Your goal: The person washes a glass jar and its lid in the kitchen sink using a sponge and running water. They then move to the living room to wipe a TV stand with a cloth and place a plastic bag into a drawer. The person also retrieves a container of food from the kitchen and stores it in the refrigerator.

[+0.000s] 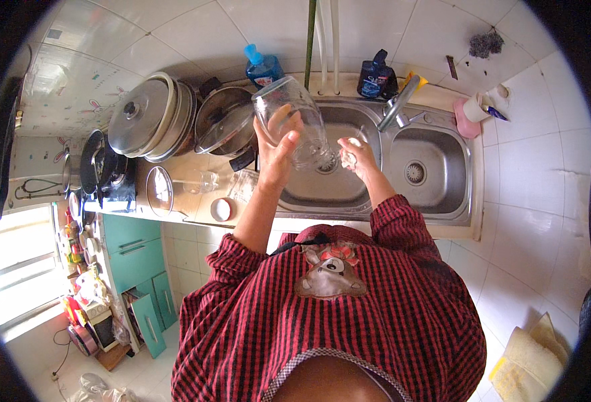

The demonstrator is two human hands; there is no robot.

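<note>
Over the left bowl of a stainless steel double sink (295,200), my left hand (277,156) grips a large clear glass jar (303,103). The jar is tilted, one end up toward the wall and the other toward the drain. My right hand (359,160) is closed around a crumpled whitish cloth (349,152), just right of the jar's lower end and apart from it. Behind the sink's divider stands a chrome faucet (400,104); I cannot tell whether water runs.
Left of the sink are a pot with a tilted glass lid (232,131), a large lidded steamer pot (142,118), a drinking glass (207,182) and a round jar lid (221,209). A blue detergent bottle (264,70) and a dark pump bottle (375,78) line the wall.
</note>
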